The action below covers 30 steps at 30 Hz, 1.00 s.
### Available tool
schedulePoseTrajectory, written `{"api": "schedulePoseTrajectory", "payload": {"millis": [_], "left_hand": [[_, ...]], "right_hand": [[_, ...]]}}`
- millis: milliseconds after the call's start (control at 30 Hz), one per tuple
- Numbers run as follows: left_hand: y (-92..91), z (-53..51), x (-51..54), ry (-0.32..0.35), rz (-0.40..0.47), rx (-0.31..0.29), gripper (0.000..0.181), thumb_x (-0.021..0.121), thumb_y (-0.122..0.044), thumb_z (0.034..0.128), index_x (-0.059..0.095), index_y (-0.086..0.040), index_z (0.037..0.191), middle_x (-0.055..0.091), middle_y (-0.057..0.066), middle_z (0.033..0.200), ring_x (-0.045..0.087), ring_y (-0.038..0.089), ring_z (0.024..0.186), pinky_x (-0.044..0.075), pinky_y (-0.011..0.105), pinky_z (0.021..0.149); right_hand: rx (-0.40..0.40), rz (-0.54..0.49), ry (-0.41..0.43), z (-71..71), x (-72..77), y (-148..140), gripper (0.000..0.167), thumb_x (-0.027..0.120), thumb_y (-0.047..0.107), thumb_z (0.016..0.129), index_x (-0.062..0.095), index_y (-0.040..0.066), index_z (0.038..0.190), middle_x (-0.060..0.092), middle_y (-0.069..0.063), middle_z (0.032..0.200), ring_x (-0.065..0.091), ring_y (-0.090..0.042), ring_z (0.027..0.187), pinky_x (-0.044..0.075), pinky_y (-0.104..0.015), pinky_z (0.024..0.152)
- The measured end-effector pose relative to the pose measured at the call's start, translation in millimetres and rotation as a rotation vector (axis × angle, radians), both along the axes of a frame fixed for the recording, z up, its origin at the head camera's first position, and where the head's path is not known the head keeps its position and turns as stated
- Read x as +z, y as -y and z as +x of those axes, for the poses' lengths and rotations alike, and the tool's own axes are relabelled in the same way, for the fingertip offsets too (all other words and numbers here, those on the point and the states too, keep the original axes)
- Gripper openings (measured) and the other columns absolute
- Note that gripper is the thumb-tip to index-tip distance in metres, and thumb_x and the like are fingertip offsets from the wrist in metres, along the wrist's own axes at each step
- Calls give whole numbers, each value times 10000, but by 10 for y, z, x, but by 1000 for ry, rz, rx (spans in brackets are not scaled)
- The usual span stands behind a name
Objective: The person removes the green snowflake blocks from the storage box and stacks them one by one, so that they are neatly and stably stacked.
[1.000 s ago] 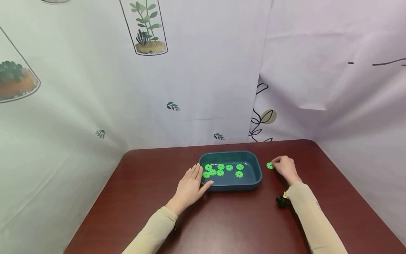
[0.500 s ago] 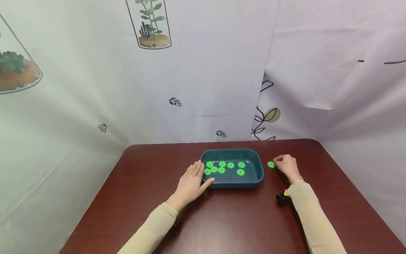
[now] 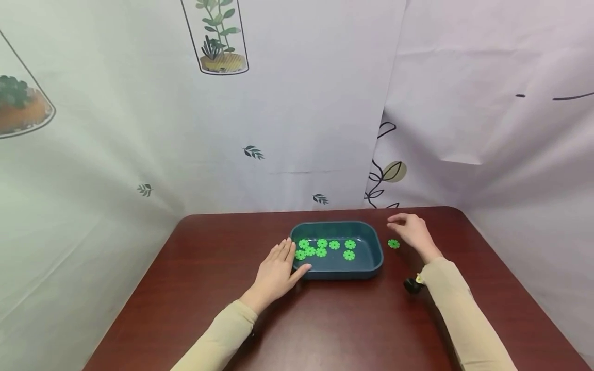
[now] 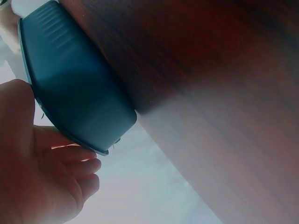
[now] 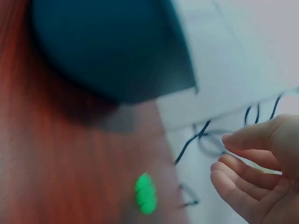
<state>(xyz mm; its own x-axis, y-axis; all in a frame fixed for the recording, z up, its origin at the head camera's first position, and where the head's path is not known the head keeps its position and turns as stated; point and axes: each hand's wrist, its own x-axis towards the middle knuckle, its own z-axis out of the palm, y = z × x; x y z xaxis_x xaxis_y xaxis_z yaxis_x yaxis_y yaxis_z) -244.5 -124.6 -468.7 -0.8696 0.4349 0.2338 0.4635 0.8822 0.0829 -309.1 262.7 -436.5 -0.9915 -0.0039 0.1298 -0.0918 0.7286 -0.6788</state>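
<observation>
The lone green disc (image 3: pixel 393 243) lay flat on the desk (image 3: pixel 352 319), just to the right of the blue tray (image 3: pixel 341 275) and apart from its wall. Eight more green discs (image 3: pixel 334 245) sat inside the tray, most of them crowded toward its left half, a few appearing to touch or overlap. The right hand (image 3: pixel 414 233) hung over the desk by the lone disc with nothing in its grasp; the right wrist view showed a gap between thumb and fingertips, and the disc clear of both. The left hand (image 3: pixel 273 275) rested along the tray's left end, its fingers extended and the thumb spread by the near corner, touching without wrapping round it. The disc looked thin, so a pinch from above could well have skidded off its edge and pushed it across the desk rather than lifting it. A nudge toward the tray might have jammed it against the wall or under the curved lower edge. Too firm a push from the left hand could have slid the tray rightward into the disc. A low sweep of the right sleeve (image 3: pixel 457 304) might also have dragged it out of place.
</observation>
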Motion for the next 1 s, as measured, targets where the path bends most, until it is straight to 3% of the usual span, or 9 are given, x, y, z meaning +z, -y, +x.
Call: {"api": "schedulePoseTrajectory", "payload": {"millis": [133,300,667,1000], "left_hand": [[6,45,-19,7,-5,-2,831,421,-628,1014,437,55,1488,393,212,1558,343,325,1466,269,442,1186],[-12,65,-42,16,-13,-1,828,416,-618,1020,423,62,1493,382,216,1563,333,327,1471,267,443,1186],[-29,73,-65,40,0,9,821,431,-597,1024,393,66,1507,351,219,1579,325,334,1474,259,456,1190],[-29,48,-20,10,-12,28,826,406,-603,1028,375,63,1517,337,216,1588,303,315,1486,239,438,1200]], "right_hand": [[67,18,25,10,122,198,359,650,227,993,670,-1,1270,622,-255,1287,616,-390,1094,520,-540,906],[166,67,46,4,186,461,327,676,196,970,692,15,1243,672,-205,1207,648,-333,1025,550,-492,853],[367,150,108,7,35,858,317,720,107,925,697,-47,1201,714,-119,1045,666,-219,895,560,-390,740],[424,270,183,28,-3,949,305,753,89,894,717,-27,1175,707,-154,1087,671,-272,959,568,-409,784]]}}
